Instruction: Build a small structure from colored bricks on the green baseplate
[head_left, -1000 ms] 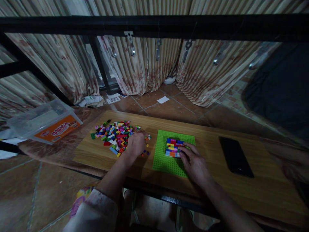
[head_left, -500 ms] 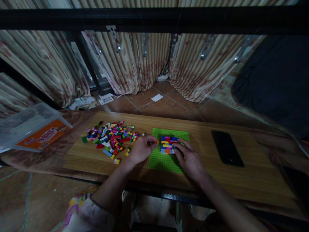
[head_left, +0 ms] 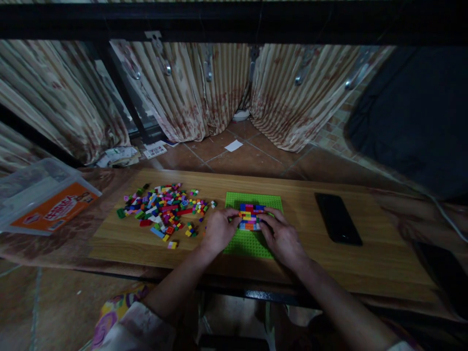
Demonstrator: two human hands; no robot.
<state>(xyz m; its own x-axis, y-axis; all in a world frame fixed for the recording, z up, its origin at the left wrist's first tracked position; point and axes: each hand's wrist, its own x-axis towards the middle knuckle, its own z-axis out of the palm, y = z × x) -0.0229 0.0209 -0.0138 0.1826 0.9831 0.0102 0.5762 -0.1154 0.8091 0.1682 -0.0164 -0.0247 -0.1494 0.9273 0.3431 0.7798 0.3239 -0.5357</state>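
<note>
A block of colourful toy bricks (head_left: pixel 249 215) is built up on a green studded baseplate (head_left: pixel 246 246). My left hand (head_left: pixel 219 230) is closed in a pinch at the block's left edge. Between its fingertips a small orange brick (head_left: pixel 240 214) shows, touching the block or very near it; which of these I cannot tell. On the opposite side, my right hand (head_left: pixel 285 240) has its thumb and fingers closed around the block's right edge. The fingers partly cover that edge.
Loose bricks (head_left: pixel 161 207) lie in a spread pile left of the baseplate on the wooden board (head_left: pixel 135 248). A clear plastic box (head_left: pixel 51 200) with an orange label stands at far left. To the right lies a black phone (head_left: pixel 338 219), with another dark flat object (head_left: pixel 442 273) beyond.
My left hand has brought the orange brick right, from beside the block to its left edge. My right hand stays at the block's right side. The whole view has shifted slightly.
</note>
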